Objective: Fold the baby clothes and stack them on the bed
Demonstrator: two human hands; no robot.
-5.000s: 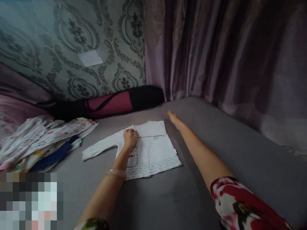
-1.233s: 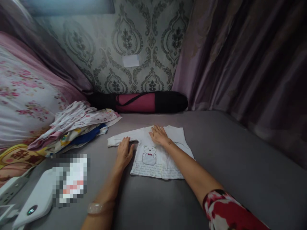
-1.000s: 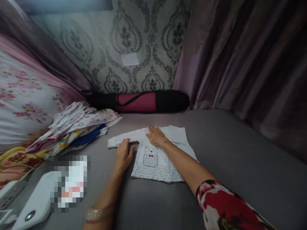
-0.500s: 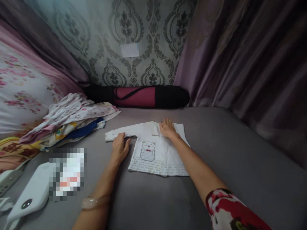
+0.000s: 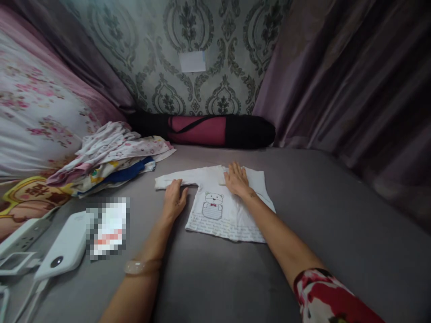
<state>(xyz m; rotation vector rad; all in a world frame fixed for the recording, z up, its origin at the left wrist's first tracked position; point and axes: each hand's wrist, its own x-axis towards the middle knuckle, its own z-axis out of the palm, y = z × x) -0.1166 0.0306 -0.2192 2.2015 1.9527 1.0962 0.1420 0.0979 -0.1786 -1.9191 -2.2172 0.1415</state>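
Note:
A small white shirt with a printed bear lies flat on the grey sheet. Its left-hand sleeve stretches out to the side, while the other sleeve appears folded in over the body. My right hand rests flat on the upper part of the shirt, fingers spread, partly covering the folded area. At the outstretched sleeve, my left hand touches the lower edge with its fingertips; the thumb stands apart from the fingers. Neither hand has anything gripped.
A heap of clothes lies at left beside a flowered pillow. Nearer are a white power bank with cables, a power strip and a blurred-out item. A black and maroon long bag lies along the wall.
The view has shifted slightly, so everything sits a little higher and further right. My right hand stays on the shirt and my left by the sleeve; the shirt looks unchanged.

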